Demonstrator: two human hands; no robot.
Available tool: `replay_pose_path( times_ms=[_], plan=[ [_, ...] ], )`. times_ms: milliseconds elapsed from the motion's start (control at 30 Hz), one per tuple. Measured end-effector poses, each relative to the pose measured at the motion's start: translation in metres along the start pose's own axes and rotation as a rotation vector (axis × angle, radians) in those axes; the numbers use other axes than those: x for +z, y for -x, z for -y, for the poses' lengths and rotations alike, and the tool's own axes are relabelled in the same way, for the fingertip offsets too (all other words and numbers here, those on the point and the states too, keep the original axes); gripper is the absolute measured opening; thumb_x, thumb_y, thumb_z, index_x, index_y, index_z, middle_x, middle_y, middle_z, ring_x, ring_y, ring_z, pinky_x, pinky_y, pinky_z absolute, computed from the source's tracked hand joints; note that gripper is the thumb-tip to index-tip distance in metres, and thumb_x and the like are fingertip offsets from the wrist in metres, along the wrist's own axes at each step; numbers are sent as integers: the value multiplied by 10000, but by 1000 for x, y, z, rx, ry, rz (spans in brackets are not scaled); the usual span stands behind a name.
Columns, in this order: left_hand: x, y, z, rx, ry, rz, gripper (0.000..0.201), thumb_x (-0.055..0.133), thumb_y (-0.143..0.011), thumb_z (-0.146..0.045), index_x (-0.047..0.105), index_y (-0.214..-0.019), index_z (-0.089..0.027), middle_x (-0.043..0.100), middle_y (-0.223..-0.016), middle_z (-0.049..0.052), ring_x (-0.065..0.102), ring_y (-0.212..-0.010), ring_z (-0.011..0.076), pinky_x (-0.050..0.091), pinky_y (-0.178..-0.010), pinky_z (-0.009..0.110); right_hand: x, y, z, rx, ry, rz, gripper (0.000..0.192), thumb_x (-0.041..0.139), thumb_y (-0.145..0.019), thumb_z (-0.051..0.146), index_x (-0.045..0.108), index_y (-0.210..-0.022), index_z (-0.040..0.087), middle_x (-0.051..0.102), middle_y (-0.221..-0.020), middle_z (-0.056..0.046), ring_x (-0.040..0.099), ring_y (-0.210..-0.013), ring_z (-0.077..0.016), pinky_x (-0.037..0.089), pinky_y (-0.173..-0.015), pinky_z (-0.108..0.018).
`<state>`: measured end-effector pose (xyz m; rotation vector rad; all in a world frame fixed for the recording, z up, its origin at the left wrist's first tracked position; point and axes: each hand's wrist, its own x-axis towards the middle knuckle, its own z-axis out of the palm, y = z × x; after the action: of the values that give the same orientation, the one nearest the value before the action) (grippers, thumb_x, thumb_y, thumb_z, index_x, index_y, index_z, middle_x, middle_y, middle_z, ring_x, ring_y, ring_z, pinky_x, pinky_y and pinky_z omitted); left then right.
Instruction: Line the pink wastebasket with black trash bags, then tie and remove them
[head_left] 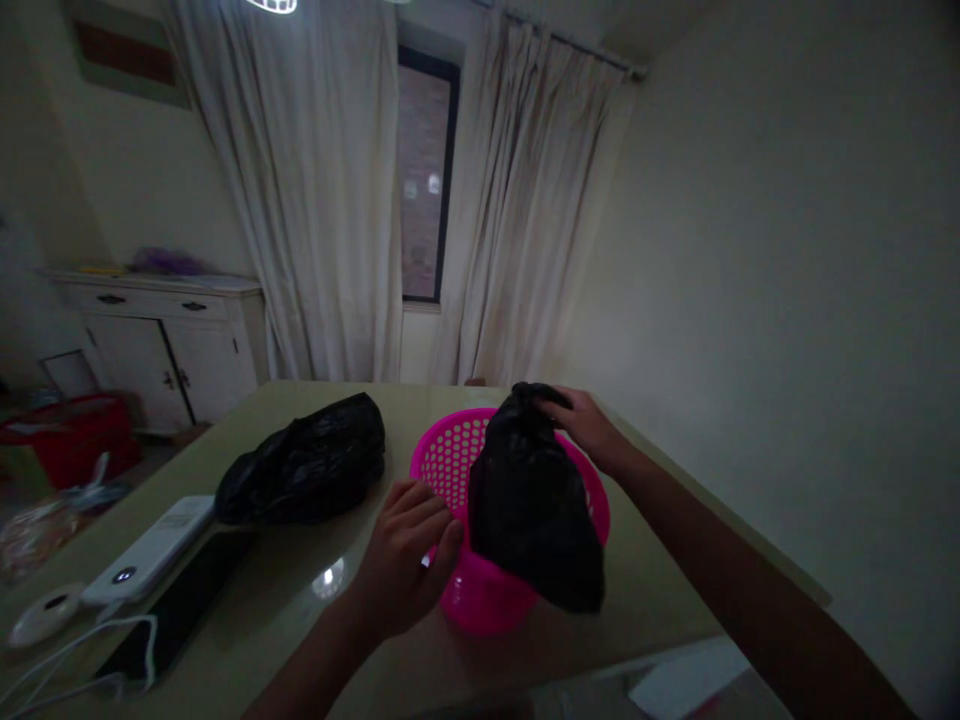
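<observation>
On table (645,590): pink basket (457,455), black bag (536,505) draped over its rim, partly inside. Right hand (589,425) closed on bag's top. Left hand (405,560), fingers curled, grips basket's near rim. Second bag (307,462) lies left, apart. Phone (176,610), power bank (150,550) near left edge.

Black bag (534,500) hides the pink basket (450,462) interior and far rim, right hand (589,425) fingertips buried in the bag top, white cable (67,660) and red bin (71,440) clipped at left edge, shelf clutter too blurred to identify.
</observation>
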<state>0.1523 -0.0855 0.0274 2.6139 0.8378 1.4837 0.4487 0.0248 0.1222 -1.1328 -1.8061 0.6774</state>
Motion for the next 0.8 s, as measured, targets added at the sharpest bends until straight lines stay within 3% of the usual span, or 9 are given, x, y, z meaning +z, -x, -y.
replay_pose_path(
  times_ms=[100, 167, 233, 300, 367, 500, 567, 667, 800],
  plan=[
    [-4, -8, -1, -59, 24, 23, 361, 460, -1077, -222, 541, -725, -231, 590, -662, 10, 542, -659, 191, 394, -730, 393, 12, 13, 0, 30, 59, 149, 349, 799, -851, 494, 773, -1026, 194, 758, -1015, -57, 684, -1010, -259, 546, -942, -412],
    [-6, -20, 1, -218, 84, -7, 331, 473, -1096, -297, 612, -802, -235, 664, -757, 29, 609, -710, 202, 434, -729, 376, 15, 21, 7, 22, 54, 257, 345, 842, -825, 468, 741, -1022, 203, 726, -988, -35, 664, -978, -240, 536, -904, -381],
    [-7, -38, 5, -391, 146, -43, 235, 536, -1085, -391, 703, -1041, -231, 761, -997, 82, 705, -895, 244, 499, -802, 380, 16, 26, 16, 14, 0, 343, 342, 858, -821, 447, 712, -1020, 211, 701, -950, -10, 645, -922, -214, 525, -855, -344],
    [-5, -59, 13, -473, 194, -37, 372, 633, -1032, -466, 686, -1306, -220, 760, -1278, 141, 717, -1146, 308, 529, -937, 426, 18, 27, 23, -14, -29, 393, 331, 860, -819, 424, 701, -1017, 212, 690, -929, 3, 634, -884, -197, 513, -825, -319],
    [-2, -77, 25, -492, 242, 52, 505, 700, -970, -462, 660, -1405, -208, 762, -1316, 155, 715, -1191, 341, 534, -973, 458, 21, 27, 25, -54, -24, 401, 339, 856, -816, 411, 700, -1039, 210, 698, -933, 1, 640, -883, -200, 509, -810, -310],
    [-4, -93, 50, -441, 318, 289, 300, 666, -907, -326, 779, -1166, -223, 810, -990, 83, 741, -903, 287, 536, -811, 397, 16, 26, 13, -144, 114, 297, 433, 811, -826, 306, 672, -1223, 204, 744, -1129, -55, 684, -978, -220, 534, -849, -320],
    [-11, -90, 60, -413, 239, 266, 194, 658, -896, -318, 798, -997, -228, 798, -940, 75, 725, -884, 273, 511, -781, 371, 7, 27, 4, -169, 210, 255, 450, 744, -847, 230, 654, -1287, 203, 742, -1196, -81, 694, -939, -201, 546, -834, -318],
    [-21, -83, 67, -443, 125, 223, 204, 627, -930, -372, 758, -890, -221, 766, -856, 61, 699, -822, 254, 473, -731, 351, -5, 30, -3, -154, 320, 285, 431, 669, -890, 206, 645, -1320, 204, 760, -1136, -79, 681, -810, -168, 550, -785, -318],
    [-16, -83, 61, -475, 131, 172, 215, 530, -964, -354, 692, -971, -212, 745, -881, 46, 692, -835, 244, 469, -751, 358, 5, 30, 7, -142, 276, 318, 460, 739, -918, 321, 651, -1349, 185, 771, -1211, -109, 732, -1013, -224, 568, -924, -369]
  ],
)
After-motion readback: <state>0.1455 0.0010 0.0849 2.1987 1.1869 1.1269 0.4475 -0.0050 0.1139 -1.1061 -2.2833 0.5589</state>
